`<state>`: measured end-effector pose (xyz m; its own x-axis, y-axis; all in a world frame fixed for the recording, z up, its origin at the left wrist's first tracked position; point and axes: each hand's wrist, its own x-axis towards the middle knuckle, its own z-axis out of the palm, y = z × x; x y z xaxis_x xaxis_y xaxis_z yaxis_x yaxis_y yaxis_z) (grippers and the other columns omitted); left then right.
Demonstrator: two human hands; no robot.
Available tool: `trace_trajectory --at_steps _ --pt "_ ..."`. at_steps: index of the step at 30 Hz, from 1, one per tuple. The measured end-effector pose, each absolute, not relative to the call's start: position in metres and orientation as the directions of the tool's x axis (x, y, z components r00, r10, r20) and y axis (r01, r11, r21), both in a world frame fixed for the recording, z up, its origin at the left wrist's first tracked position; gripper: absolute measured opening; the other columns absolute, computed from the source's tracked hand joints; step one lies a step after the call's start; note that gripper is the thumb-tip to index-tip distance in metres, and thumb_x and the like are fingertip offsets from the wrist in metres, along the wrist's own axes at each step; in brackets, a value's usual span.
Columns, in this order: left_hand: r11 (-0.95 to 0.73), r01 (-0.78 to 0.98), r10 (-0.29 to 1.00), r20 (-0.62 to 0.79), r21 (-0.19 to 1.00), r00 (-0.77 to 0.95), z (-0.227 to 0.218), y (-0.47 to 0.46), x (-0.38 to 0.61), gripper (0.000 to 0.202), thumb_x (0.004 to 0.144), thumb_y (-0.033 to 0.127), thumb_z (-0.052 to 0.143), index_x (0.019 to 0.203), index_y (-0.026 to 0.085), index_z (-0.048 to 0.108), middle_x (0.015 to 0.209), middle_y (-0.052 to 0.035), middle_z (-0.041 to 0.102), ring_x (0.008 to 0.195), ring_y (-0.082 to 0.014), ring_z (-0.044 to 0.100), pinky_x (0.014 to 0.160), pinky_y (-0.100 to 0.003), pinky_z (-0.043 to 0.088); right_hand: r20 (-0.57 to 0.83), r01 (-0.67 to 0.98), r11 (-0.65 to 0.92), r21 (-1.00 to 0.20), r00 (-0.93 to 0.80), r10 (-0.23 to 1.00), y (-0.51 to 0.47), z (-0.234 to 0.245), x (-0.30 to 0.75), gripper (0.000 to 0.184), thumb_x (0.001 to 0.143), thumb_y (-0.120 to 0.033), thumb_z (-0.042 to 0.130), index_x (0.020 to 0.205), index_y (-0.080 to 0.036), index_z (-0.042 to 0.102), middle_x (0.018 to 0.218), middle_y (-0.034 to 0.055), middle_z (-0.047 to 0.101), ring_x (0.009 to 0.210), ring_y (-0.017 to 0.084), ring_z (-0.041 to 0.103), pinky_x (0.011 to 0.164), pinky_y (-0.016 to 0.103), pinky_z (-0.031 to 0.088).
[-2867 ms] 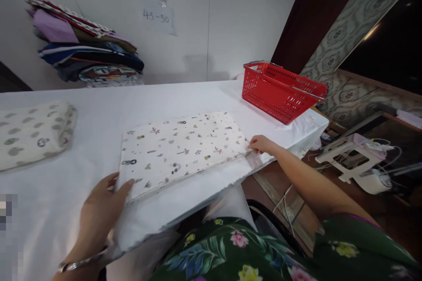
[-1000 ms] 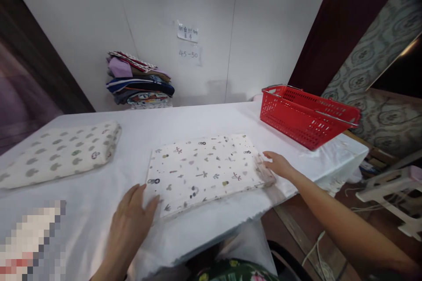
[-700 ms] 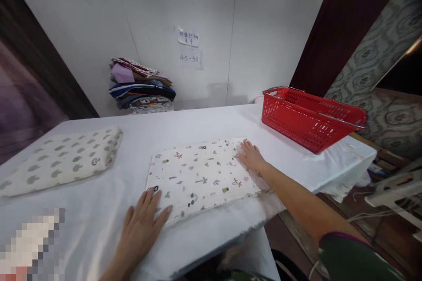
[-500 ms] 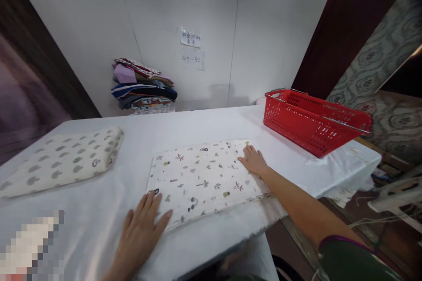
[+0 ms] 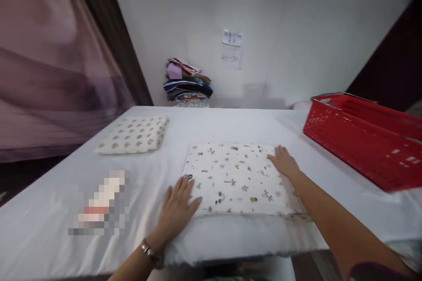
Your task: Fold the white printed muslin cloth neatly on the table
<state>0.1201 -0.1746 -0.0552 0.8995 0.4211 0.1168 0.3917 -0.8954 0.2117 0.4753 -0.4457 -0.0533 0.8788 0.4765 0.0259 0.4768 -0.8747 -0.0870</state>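
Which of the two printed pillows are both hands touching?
The flat small-motif pillow at the front, under left hand and right hand; the blotch-print pillow lies untouched.

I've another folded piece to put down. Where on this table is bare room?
Bare patches on the table: the band behind the printed cloth, up to the fabric stack; the gap between that cloth and the spotted pillow; a narrower strip before the red basket. The near edge is crowded: left hand and right hand lie flat on the cloth's corners.
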Motion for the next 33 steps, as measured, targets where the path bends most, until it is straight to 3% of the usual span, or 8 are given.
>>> trace_trajectory --at_steps 4,7,11,16,22,28,30,33 --pt "-0.837 0.450 0.464 -0.033 0.311 0.885 -0.034 -0.173 0.124 0.054 0.088 0.048 0.036 0.135 0.021 0.042 0.147 -0.0085 0.034 0.138 -0.0257 0.025 0.109 -0.050 0.023 0.088 0.539 -0.840 -0.056 0.841 0.534 -0.454 -0.074 0.486 0.059 0.088 -0.051 0.039 0.136 -0.017 0.041 0.147 0.0163 0.029 0.138 0.030 0.018 0.103 0.045 0.032" --pt "-0.802 0.483 0.505 -0.035 0.351 0.863 -0.013 -0.162 0.139 0.052 0.090 0.051 0.032 0.129 0.020 0.047 0.143 -0.0104 0.040 0.135 -0.0247 0.031 0.107 -0.047 0.028 0.106 0.560 -0.827 -0.042 0.826 0.554 -0.457 -0.083 0.494 0.060 0.087 -0.051 0.038 0.136 -0.018 0.042 0.147 0.0157 0.030 0.138 0.031 0.019 0.103 0.047 0.033" --pt "-0.834 0.464 0.509 0.092 0.298 0.856 -0.001 -0.145 0.183 0.056 0.091 0.051 0.033 0.132 0.015 0.045 0.146 -0.0144 0.035 0.137 -0.0285 0.024 0.109 -0.050 0.021 0.116 0.541 -0.841 -0.034 0.838 0.534 -0.458 -0.089 0.498 0.063 0.087 -0.054 0.033 0.138 -0.016 0.039 0.148 0.0155 0.028 0.137 0.031 0.021 0.101 0.047 0.036" --pt "-0.939 0.281 0.305 0.102 0.197 0.947 -0.019 -0.137 0.249 0.058 0.090 0.054 0.031 0.137 0.020 0.040 0.151 -0.0076 0.025 0.140 -0.0263 0.015 0.112 -0.051 0.013 0.140 0.582 -0.813 -0.026 0.807 0.573 -0.458 -0.090 0.498 0.062 0.088 -0.053 0.031 0.137 -0.015 0.041 0.146 0.0167 0.031 0.136 0.032 0.022 0.100 0.049 0.037" --pt "-0.864 0.468 0.471 -0.029 0.187 0.882 -0.046 -0.119 0.280 0.071 0.086 0.063 0.022 0.143 0.022 0.028 0.153 -0.0051 0.019 0.141 -0.0251 0.011 0.113 -0.051 0.009 0.143 0.604 -0.797 -0.007 0.790 0.597 -0.456 -0.082 0.491 0.059 0.090 -0.051 0.030 0.136 -0.016 0.041 0.144 0.0156 0.034 0.136 0.031 0.022 0.101 0.049 0.035" --pt "-0.858 0.463 0.458 -0.074 0.223 0.886 -0.042 -0.114 0.282 0.074 0.084 0.066 0.020 0.143 0.021 0.028 0.153 -0.0063 0.018 0.141 -0.0267 0.011 0.111 -0.054 0.009 0.094 0.517 -0.856 -0.014 0.853 0.514 -0.449 -0.074 0.485 0.067 0.090 -0.055 0.026 0.140 -0.011 0.034 0.149 0.0157 0.026 0.137 0.031 0.019 0.102 0.047 0.034" --pt "-0.862 0.458 0.461 -0.040 0.219 0.887 -0.038 -0.124 0.290 0.076 0.084 0.068 0.019 0.142 0.020 0.031 0.153 -0.0087 0.019 0.141 -0.0294 0.011 0.110 -0.057 0.009 0.073 0.496 -0.868 -0.024 0.867 0.493 -0.447 -0.072 0.484 0.069 0.090 -0.056 0.024 0.141 -0.010 0.032 0.149 0.0158 0.025 0.137 0.030 0.019 0.103 0.046 0.033" --pt "-0.921 0.333 0.349 0.049 0.204 0.936 -0.039 -0.142 0.305 0.078 0.083 0.070 0.018 0.142 0.021 0.031 0.153 -0.0074 0.018 0.141 -0.0290 0.008 0.112 -0.055 0.004 0.079 0.508 -0.861 -0.028 0.860 0.505 -0.446 -0.071 0.483 0.068 0.090 -0.055 0.025 0.140 -0.010 0.033 0.149 0.0157 0.025 0.138 0.030 0.018 0.104 0.047 0.033"
